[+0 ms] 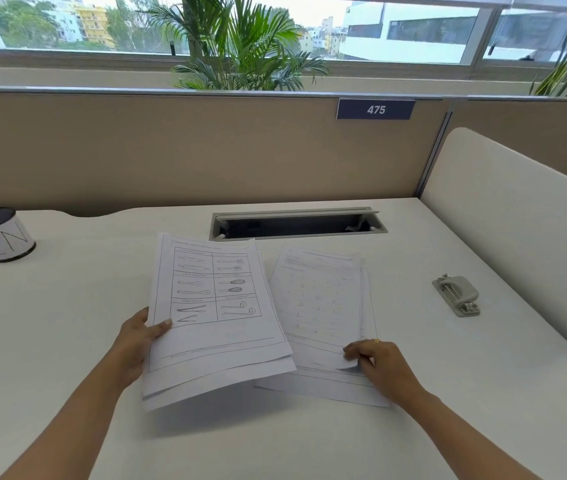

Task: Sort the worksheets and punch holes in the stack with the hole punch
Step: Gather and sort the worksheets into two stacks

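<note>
Two bare forearms, no sleeves in view

The left hand, left of centre, wears nothing; the right hand, right of centre, carries a small gold ring on one of its fingers. Both forearms run bare to the lower frame edge.

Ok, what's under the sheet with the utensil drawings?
More sheets in the left hand, fanned at the bottom edge. Their print is covered, and they overlap the right pile.
</note>
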Action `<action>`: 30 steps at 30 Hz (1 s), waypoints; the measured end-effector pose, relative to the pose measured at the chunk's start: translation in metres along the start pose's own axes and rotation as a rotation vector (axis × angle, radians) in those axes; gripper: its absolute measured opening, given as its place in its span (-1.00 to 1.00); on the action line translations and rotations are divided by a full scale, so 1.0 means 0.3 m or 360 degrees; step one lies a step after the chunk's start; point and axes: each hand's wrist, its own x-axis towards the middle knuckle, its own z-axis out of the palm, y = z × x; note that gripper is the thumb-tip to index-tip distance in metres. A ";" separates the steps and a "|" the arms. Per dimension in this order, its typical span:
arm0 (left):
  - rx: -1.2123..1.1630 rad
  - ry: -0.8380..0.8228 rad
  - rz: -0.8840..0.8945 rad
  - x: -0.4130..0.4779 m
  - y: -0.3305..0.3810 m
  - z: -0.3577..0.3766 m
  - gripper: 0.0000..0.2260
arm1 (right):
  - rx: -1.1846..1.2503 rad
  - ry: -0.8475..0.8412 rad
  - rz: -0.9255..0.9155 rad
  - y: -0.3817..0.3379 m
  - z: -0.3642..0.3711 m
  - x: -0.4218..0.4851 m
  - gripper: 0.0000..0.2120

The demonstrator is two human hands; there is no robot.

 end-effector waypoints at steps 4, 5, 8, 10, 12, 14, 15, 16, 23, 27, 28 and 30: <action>0.0017 0.0000 -0.0004 -0.004 -0.008 -0.006 -0.65 | -0.0225 0.0153 0.0157 -0.025 -0.031 -0.007 -0.71; 0.0022 0.0003 -0.0006 -0.004 -0.011 -0.007 -0.65 | -0.0275 0.0253 0.0196 -0.034 -0.037 -0.006 -0.74; 0.0039 0.0006 -0.0012 0.000 -0.018 -0.005 -0.65 | -0.0223 0.0519 0.0387 -0.058 -0.045 0.021 -0.82; 0.0058 0.0014 -0.0018 0.001 -0.022 -0.002 -0.66 | -0.0101 0.0485 0.0560 -0.066 -0.039 0.058 -0.78; 0.0072 0.0021 -0.0027 0.003 -0.028 -0.001 -0.66 | -0.0061 0.0336 0.0806 -0.073 -0.027 0.098 -0.56; 0.0078 0.0023 -0.0037 0.004 -0.032 0.000 -0.65 | -0.0133 0.0225 0.1049 -0.090 -0.019 0.127 -0.32; 0.0084 0.0022 -0.0034 0.006 -0.032 0.001 -0.66 | -0.0172 0.0201 0.1129 -0.100 -0.016 0.138 -0.26; 0.0093 0.0019 -0.0026 0.008 -0.032 0.000 -0.67 | -0.0198 0.0193 0.1179 -0.111 -0.011 0.147 -0.23; 0.0098 0.0028 -0.0006 0.022 -0.040 -0.005 -0.70 | -0.0265 0.0135 0.1277 -0.132 0.000 0.184 -0.27; 0.0095 0.0042 -0.0016 0.026 -0.048 -0.009 -0.70 | -0.0164 0.0104 0.1383 -0.126 -0.015 0.198 -0.27; 0.0096 0.0041 -0.0016 0.026 -0.050 -0.010 -0.70 | -0.0132 0.0100 0.1409 -0.121 -0.018 0.201 -0.27; 0.0097 0.0043 -0.0019 0.026 -0.052 -0.013 -0.70 | -0.0058 0.0083 0.1465 -0.113 -0.024 0.206 -0.25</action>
